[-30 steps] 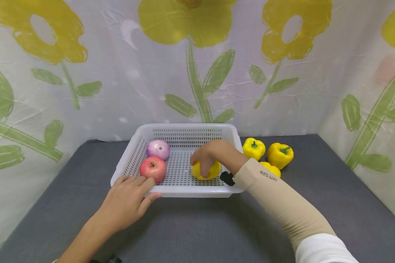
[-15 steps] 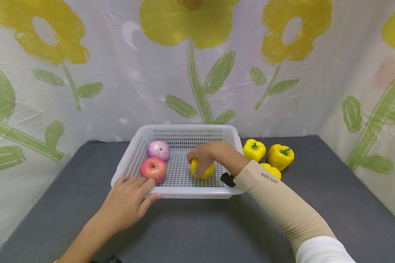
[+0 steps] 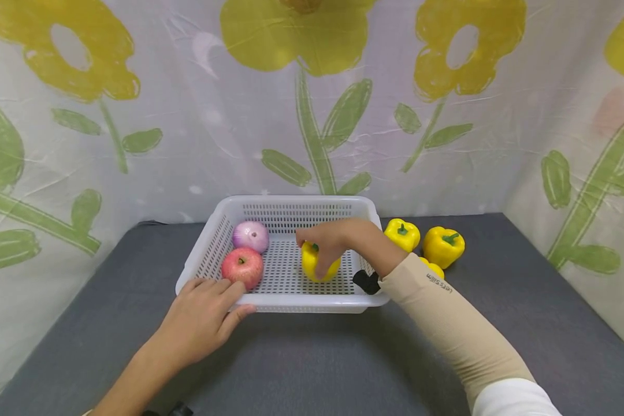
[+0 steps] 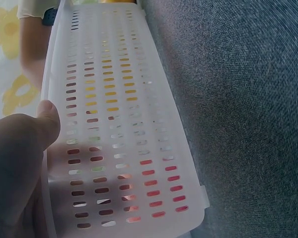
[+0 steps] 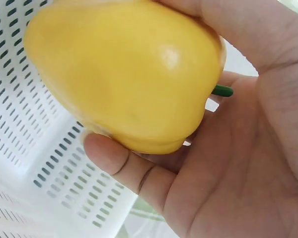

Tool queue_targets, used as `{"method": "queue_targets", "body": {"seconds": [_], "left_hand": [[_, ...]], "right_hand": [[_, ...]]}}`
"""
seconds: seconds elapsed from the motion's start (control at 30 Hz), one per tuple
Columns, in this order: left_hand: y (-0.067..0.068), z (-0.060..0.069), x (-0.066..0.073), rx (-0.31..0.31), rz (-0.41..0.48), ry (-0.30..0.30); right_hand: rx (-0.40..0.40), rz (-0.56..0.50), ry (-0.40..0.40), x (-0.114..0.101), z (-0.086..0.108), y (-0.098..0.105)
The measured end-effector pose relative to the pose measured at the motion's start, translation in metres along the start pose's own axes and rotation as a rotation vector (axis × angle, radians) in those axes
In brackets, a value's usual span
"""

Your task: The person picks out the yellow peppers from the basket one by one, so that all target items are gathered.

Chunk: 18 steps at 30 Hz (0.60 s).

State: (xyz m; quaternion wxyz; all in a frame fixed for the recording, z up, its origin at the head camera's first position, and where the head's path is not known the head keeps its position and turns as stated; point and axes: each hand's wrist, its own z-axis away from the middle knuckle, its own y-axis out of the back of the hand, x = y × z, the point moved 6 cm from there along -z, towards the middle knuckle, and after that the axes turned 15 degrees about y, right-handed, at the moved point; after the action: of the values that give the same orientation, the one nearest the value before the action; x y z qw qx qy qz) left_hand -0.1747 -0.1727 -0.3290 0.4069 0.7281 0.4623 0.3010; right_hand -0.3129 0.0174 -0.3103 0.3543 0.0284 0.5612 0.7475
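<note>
A white perforated plastic basket [image 3: 301, 301] stands on the grey table. My left hand [image 3: 203, 316] grips its near rim at the left, with the thumb [image 4: 48, 121] outside and the fingers reaching over the edge. Inside the basket's right half, my right hand [image 3: 338, 238] holds a yellow bell pepper [image 3: 309, 267] from above. In the right wrist view, fingers and thumb curl round the pepper [image 5: 124, 74], and its green stem [image 5: 222, 90] points to the palm. A red apple [image 3: 242, 269] and a purple onion [image 3: 251, 236] lie at the basket's left side.
Right of the basket sit more yellow bell peppers: one near its wall [image 3: 402, 234], another farther right [image 3: 444, 247], and one partly hidden by the sleeve [image 3: 434, 268]. A flower-patterned curtain [image 3: 197, 144] hangs behind and at both sides of the table.
The bell pepper in my right hand has turned upright, so its green stem now shows. My right wrist has shifted slightly right. My left hand stays on the rim.
</note>
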Motion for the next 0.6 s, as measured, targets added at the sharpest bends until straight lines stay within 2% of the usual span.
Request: {"method": "queue_targets", "body": {"seconds": [0.23,0.43,0.6], "left_hand": [[-0.002,0.001,0.001,-0.027,-0.006,0.013],[-0.001,-0.001,0.001,-0.037,-0.017,0.023],[-0.001,-0.001,0.001,-0.022,-0.011,0.016]], "right_hand": [[0.010,-0.022,0.047,-0.003,0.010,0.002],[-0.010,0.003,0.065,-0.005,0.017,0.005],[0.018,0.020,0.118,-0.009,0.026,0.008]]}}
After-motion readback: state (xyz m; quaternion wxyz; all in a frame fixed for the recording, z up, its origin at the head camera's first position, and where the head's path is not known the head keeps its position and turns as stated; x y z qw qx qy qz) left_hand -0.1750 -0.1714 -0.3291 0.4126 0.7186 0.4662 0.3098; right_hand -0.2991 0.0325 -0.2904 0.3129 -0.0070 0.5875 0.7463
